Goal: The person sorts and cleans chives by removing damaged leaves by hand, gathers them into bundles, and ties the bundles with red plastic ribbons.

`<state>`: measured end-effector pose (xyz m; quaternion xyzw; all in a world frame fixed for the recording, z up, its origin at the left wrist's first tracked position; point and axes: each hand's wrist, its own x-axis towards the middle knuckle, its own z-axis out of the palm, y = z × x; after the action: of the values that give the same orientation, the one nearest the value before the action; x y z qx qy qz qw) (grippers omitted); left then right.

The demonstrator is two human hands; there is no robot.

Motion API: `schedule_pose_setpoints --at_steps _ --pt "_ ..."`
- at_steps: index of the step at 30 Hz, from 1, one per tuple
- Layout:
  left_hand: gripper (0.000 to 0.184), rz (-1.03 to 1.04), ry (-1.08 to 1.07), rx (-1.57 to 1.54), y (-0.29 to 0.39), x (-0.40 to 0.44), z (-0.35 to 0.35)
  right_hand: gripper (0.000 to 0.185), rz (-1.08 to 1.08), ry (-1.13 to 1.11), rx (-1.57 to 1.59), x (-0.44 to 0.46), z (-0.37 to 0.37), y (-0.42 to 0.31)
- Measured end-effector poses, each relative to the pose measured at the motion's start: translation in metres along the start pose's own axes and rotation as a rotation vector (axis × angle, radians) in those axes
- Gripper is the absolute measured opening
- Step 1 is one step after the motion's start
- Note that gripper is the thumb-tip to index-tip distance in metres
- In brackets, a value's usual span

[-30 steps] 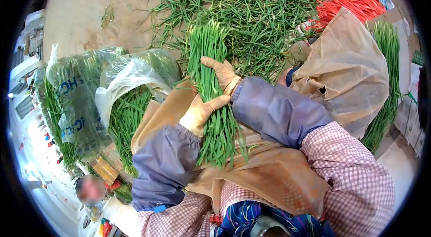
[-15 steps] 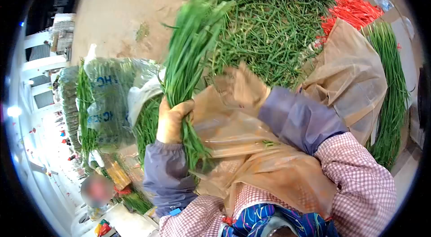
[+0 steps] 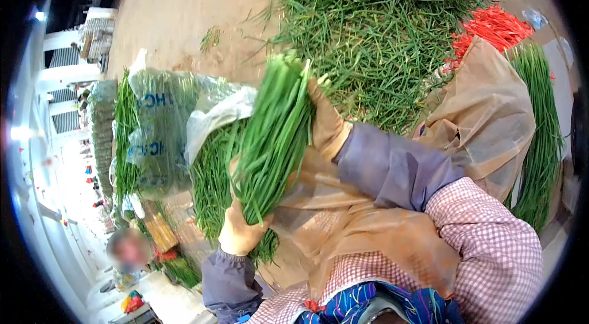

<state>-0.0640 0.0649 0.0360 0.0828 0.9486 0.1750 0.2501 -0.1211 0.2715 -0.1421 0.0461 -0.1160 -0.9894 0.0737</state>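
Note:
A bunch of long green garlic chives [image 3: 276,134] stands tilted in front of me, its upper end leaning right. My left hand [image 3: 242,229] is wrapped round its lower part, with some leaves hanging below the grip. At the upper right side of the bunch, my right hand [image 3: 328,118] is closed against the stalks; its fingers are partly hidden behind them. Pale stalk ends show beside the right fingertips. A brown translucent apron [image 3: 374,232] covers my lap below both hands.
Loose green leaves form a big heap [image 3: 380,36] ahead. Red ties [image 3: 494,30] lie at the right, near a brown sheet [image 3: 485,115] and a long row of chives [image 3: 537,134]. Plastic-wrapped bundles [image 3: 162,134] stand at the left. Another person [image 3: 129,256] is at the lower left.
My left hand has moved lower and the bunch with it. The right hand, blurred and apart from the bunch before, now touches its upper end. The view has shifted slightly.

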Motion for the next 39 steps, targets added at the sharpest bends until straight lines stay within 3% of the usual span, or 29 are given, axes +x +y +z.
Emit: schedule_pose_setpoints --at_steps 1,4,6,7,8,10,12,13,16,18,20,21,22,24,25,27,28,30,31,32,33,34,35,38,39 --pt "0.055 -0.025 -0.032 0.082 -0.018 -0.011 0.004 0.065 -0.081 0.041 -0.106 0.003 -0.005 -0.009" --pt "0.055 0.003 -0.055 -0.196 -0.066 -0.035 0.016 0.043 -0.186 0.208 -0.357 0.016 -0.017 -0.019" --pt "0.050 -0.066 -0.133 -0.272 -0.074 -0.048 0.016 0.026 -0.167 0.136 -0.703 0.015 -0.023 -0.029" --pt "0.049 -0.079 -0.158 -0.334 -0.075 -0.051 0.016 0.020 -0.358 0.146 -1.050 0.024 -0.023 -0.031" --pt "0.048 -0.088 -0.186 -0.397 -0.078 -0.055 0.017 0.023 -0.250 0.297 -1.154 0.022 -0.007 -0.046" --pt "0.048 -0.135 -0.152 -0.403 -0.108 -0.069 0.033 0.020 -0.647 0.416 -1.492 0.056 -0.036 -0.112" --pt "0.050 -0.180 -0.152 -0.401 -0.118 -0.073 0.043 0.016 -0.545 0.305 -1.463 0.027 0.008 -0.130" --pt "0.052 -0.234 -0.151 -0.541 -0.111 -0.074 0.044 0.017 -0.492 0.253 -1.446 0.012 0.031 -0.138" --pt "0.053 -0.244 -0.194 -0.654 -0.099 -0.070 0.043 0.044 -0.142 -0.081 -1.882 -0.036 0.089 -0.062" --pt "0.047 -0.089 -0.130 -0.567 -0.080 -0.066 0.041 0.051 -0.063 -0.343 -2.676 -0.052 0.101 -0.033" --pt "0.044 -0.036 -0.069 -0.437 -0.071 -0.068 0.041 0.054 -0.172 -0.209 -2.736 -0.049 0.070 -0.009" --pt "0.057 -0.063 -0.038 -0.470 -0.074 -0.070 0.046 0.044 -0.231 -0.205 -2.666 -0.042 0.055 -0.007" --pt "0.057 -0.083 -0.062 -0.492 -0.072 -0.070 0.045 0.035 -0.279 -0.202 -2.674 -0.035 0.051 -0.008" --pt "0.059 -0.132 -0.100 -0.542 -0.066 -0.072 0.041 0.027 -0.114 -0.227 -2.640 -0.025 0.038 -0.012" --pt "0.059 -0.115 -0.070 -0.567 -0.072 -0.074 0.045 0.021 -0.149 -0.254 -2.696 -0.027 0.031 -0.015" --pt "0.053 -0.005 -0.056 -0.447 -0.081 -0.075 0.047 0.021 -0.220 0.036 -2.551 -0.022 0.005 -0.046" --pt "0.050 0.047 -0.043 -0.391 -0.084 -0.075 0.049 0.022 -0.198 0.354 -2.649 -0.004 -0.003 -0.075" --pt "0.058 -0.008 -0.036 -0.356 -0.082 -0.076 0.049 0.022 -0.191 0.619 -2.670 -0.002 -0.013 -0.147" --pt "0.061 -0.055 -0.035 -0.385 -0.078 -0.075 0.048 0.028 -0.028 0.656 -2.892 -0.009 0.005 -0.154" --pt "0.064 -0.104 -0.041 -0.414 -0.076 -0.075 0.048 0.043 -0.052 0.558 -3.080 -0.018 0.017 -0.147" --pt "0.066 -0.079 -0.067 -0.428 -0.078 -0.074 0.048 0.059 -0.230 0.517 -3.142 -0.029 0.041 -0.116" --pt "0.066 -0.078 -0.068 -0.430 -0.076 -0.072 0.048 0.069 -0.551 0.148 -3.065 -0.036 0.055 -0.098" --pt "0.067 -0.076 -0.073 -0.429 -0.071 -0.070 0.045 0.079 -0.525 -0.272 -2.545 -0.032 0.072 -0.077" --pt "0.069 -0.114 -0.103 -0.301 -0.054 -0.070 0.036 0.087 -0.094 -1.005 -2.149 -0.038 0.108 0.014" --pt "0.069 -0.113 -0.106 -0.246 -0.053 -0.070 0.036 0.083 -0.118 -1.096 -2.263 -0.046 0.106 0.039"
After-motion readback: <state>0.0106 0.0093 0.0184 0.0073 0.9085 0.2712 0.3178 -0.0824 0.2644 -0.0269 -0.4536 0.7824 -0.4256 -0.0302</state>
